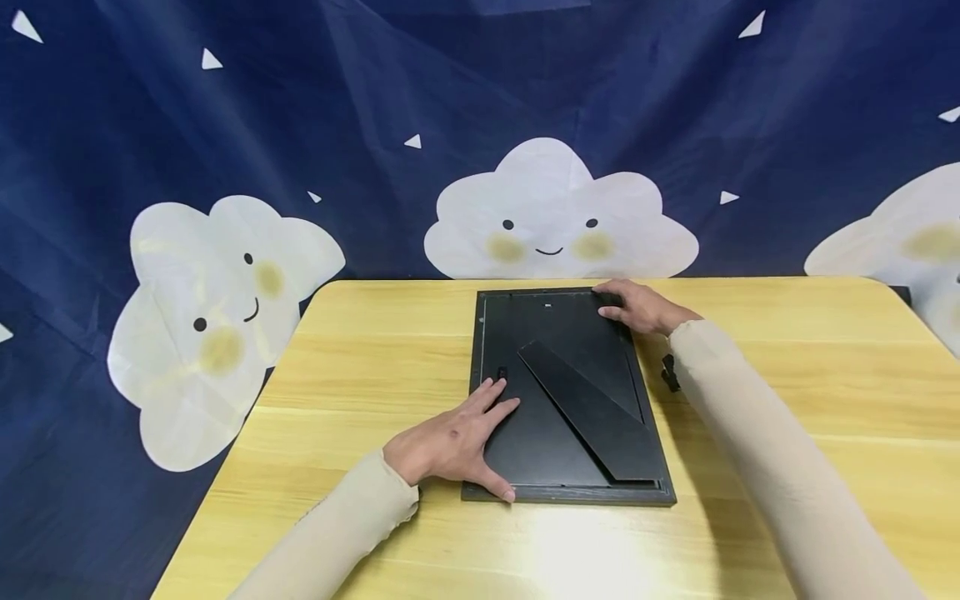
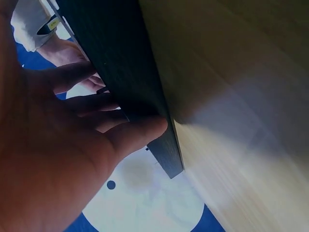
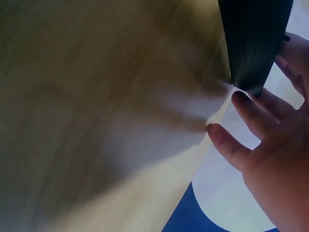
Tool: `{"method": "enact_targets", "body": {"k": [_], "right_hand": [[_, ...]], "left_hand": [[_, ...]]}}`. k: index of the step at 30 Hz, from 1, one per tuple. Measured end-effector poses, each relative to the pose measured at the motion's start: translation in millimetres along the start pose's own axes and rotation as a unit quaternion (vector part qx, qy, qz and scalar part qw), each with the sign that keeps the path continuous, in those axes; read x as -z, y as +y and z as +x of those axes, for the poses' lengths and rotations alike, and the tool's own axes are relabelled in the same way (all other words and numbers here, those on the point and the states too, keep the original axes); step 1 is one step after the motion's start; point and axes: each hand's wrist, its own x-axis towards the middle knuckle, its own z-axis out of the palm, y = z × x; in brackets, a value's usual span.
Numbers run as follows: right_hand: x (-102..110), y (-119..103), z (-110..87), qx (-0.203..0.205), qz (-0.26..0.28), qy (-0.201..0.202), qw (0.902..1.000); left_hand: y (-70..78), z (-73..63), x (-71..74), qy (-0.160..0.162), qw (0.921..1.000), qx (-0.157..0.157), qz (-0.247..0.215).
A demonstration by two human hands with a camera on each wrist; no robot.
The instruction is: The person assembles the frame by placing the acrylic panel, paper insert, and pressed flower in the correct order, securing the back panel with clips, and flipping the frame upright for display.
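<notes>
A black picture frame [image 1: 555, 400] lies back side up on the wooden table, its slanted easel leg [image 1: 592, 417] running from mid-back to the lower right. My left hand [image 1: 457, 437] spreads over the frame's lower left, fingertips on the backing near a small black tab [image 1: 502, 372], thumb at the bottom edge. In the left wrist view that thumb [image 2: 140, 135] lies across the frame's side [image 2: 130, 67]. At the top right corner, my right hand [image 1: 641, 307] touches the frame with extended fingers. The right wrist view shows fingertips beside the dark corner [image 3: 251, 72].
A small black object [image 1: 670, 372] lies on the table [image 1: 375, 350] right of the frame, partly behind the right sleeve. Beyond the table's far edge hangs a dark blue cloth [image 1: 375, 100] printed with white clouds.
</notes>
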Motion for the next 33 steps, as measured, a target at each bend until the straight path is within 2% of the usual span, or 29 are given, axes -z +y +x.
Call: {"method": "enact_targets", "body": {"k": [10,19,27,33], "right_hand": [[-1,-4,1.5,-0.023,0.016,0.003,0.9996],[-3,-1,0.1,-0.039,0.010,-0.004,0.9992],[-4,-2,-0.3,-0.021,-0.044,-0.020,0.9986],[-6,-4,0.5,-0.028,-0.077,-0.031,0.9961]], "left_hand": [[-0.8,-2.1,-0.9,0.002,0.9998,0.003,0.021],[5.2,-1.9,-8.3,0.011,0.9981,-0.015,0.058],[6.6,-2.1,-11.8,0.015,0.9970,-0.017,0.075],[6.5,-1.6,-11.7,0.016,0.9965,-0.014,0.080]]}}
